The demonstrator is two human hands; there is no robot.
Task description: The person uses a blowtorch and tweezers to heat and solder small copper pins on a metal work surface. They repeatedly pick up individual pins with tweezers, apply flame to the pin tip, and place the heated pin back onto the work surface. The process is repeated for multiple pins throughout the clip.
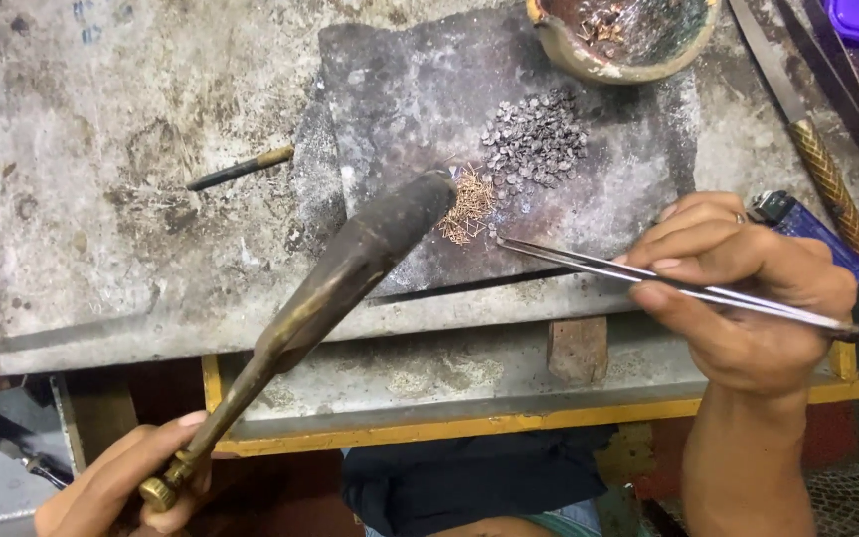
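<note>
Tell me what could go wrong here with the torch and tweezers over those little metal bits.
The torch nozzle sits right by the golden wire scraps; they could scatter into the grey pieces. The tweezers in the right hand could nudge either pile. The blue lighter lies near that hand, perhaps too close to heat.

We see even, soft daylight on the grey, scuffed worktop (pixel 101 199), sharp at centre; glare streaks the thin steel tweezers (pixel 648 283), while the lower left of the frame falls dim.

slim steel tweezers (pixel 688 288), sooty brass torch (pixel 340 283)
</note>
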